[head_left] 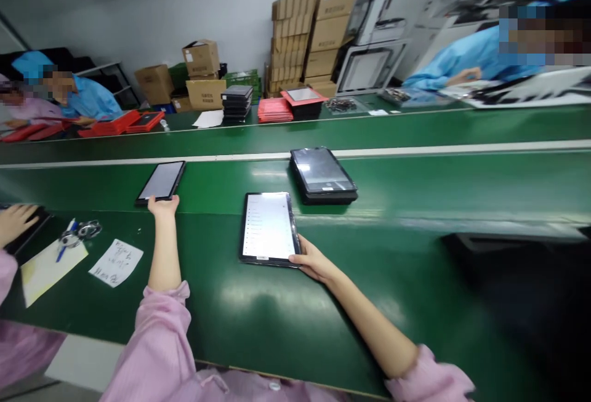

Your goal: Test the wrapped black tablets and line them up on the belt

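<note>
Out at arm's length, my left hand (164,205) grips the near edge of a tablet (162,179) with a pale lit screen and dark rim. My right hand (314,259) holds the lower right corner of a second tablet (270,226), thumb on its front and fingers beneath. Its white screen shows a list of lines. Just beyond it sits a stack of dark tablets (323,171), the top screen reflecting light.
A neighbour's hand (17,222) rests on a dark device at left, near a handwritten note (116,263) and a yellowish sheet (53,269) with a pen. A blurred black object (521,303) lies right. Across the green bench (258,328), people in blue sit near red cases (276,110) and cartons (206,94).
</note>
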Demonstrator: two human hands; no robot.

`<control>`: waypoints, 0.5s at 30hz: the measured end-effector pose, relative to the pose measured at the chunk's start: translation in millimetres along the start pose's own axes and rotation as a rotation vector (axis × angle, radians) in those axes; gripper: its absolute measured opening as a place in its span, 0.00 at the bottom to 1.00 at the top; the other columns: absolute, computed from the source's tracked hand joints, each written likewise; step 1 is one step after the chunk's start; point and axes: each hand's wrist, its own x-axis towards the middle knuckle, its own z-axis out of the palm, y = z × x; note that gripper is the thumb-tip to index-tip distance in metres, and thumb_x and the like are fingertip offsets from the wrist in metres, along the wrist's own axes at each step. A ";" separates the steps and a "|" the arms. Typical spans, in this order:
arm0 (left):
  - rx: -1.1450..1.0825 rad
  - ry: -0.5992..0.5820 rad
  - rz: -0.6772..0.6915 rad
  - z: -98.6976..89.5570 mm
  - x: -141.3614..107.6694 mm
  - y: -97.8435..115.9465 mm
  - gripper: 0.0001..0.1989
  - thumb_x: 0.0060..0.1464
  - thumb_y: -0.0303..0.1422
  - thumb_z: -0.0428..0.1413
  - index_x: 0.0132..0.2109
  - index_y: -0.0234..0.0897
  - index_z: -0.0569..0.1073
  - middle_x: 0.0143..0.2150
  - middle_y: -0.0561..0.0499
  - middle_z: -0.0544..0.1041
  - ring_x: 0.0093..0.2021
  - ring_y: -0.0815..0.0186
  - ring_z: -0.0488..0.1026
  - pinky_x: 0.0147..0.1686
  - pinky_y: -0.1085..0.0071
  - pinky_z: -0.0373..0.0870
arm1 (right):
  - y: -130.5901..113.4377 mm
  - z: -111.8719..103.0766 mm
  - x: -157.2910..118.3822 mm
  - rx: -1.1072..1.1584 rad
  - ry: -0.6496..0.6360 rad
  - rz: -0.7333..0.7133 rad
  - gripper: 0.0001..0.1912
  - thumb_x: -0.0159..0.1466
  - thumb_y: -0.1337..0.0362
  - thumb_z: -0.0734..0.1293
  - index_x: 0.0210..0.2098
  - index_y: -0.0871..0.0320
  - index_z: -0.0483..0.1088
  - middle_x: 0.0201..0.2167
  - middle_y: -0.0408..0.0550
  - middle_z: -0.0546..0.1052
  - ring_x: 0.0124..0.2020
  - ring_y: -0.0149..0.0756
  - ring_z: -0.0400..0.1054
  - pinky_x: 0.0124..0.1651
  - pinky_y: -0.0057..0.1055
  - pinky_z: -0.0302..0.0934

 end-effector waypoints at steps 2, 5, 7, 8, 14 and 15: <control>-0.145 0.060 -0.059 -4.4 5.1 -6.3 0.28 0.68 0.40 0.19 0.46 0.41 0.63 0.47 0.50 0.72 0.54 0.65 0.68 0.62 0.61 0.60 | 1.8 -2.5 1.3 -0.008 -0.012 0.001 0.41 0.42 0.68 0.82 0.54 0.57 0.69 0.54 0.57 0.77 0.56 0.52 0.72 0.64 0.54 0.59; -0.364 0.078 -0.143 -7.3 5.4 -16.0 0.23 0.69 0.40 0.23 0.37 0.40 0.59 0.36 0.53 0.68 0.40 0.70 0.71 0.55 0.64 0.67 | 4.7 -6.7 4.2 -0.009 -0.035 0.012 0.42 0.42 0.69 0.82 0.55 0.57 0.68 0.53 0.56 0.77 0.55 0.51 0.73 0.64 0.53 0.59; -0.464 0.047 -0.190 -5.0 1.9 -20.4 0.18 0.70 0.37 0.31 0.35 0.39 0.58 0.32 0.55 0.67 0.34 0.73 0.71 0.51 0.65 0.69 | 6.1 -8.4 6.4 -0.006 -0.050 0.011 0.42 0.42 0.70 0.82 0.55 0.56 0.67 0.54 0.55 0.77 0.56 0.49 0.72 0.64 0.52 0.59; -0.503 0.021 -0.212 -2.3 -0.7 -21.7 0.14 0.69 0.35 0.35 0.34 0.39 0.58 0.32 0.55 0.68 0.33 0.73 0.71 0.50 0.65 0.69 | 6.6 -8.9 7.4 -0.009 -0.059 0.007 0.42 0.43 0.69 0.82 0.55 0.55 0.67 0.54 0.55 0.77 0.56 0.49 0.72 0.64 0.52 0.59; -0.590 -0.187 -0.389 28.2 -36.3 -27.2 0.04 0.53 0.24 0.50 0.31 0.37 0.63 0.34 0.53 0.74 0.37 0.72 0.75 0.54 0.64 0.68 | 10.3 -12.1 8.8 -0.175 0.016 -0.046 0.48 0.41 0.62 0.83 0.58 0.56 0.62 0.54 0.56 0.75 0.57 0.52 0.70 0.65 0.53 0.58; -0.586 -0.225 -0.429 31.9 -47.1 -29.0 0.04 0.51 0.23 0.50 0.31 0.37 0.64 0.35 0.53 0.74 0.36 0.72 0.75 0.54 0.63 0.68 | 11.0 -12.8 6.9 -0.234 0.048 -0.049 0.52 0.41 0.60 0.83 0.61 0.56 0.59 0.54 0.56 0.75 0.57 0.52 0.69 0.65 0.53 0.58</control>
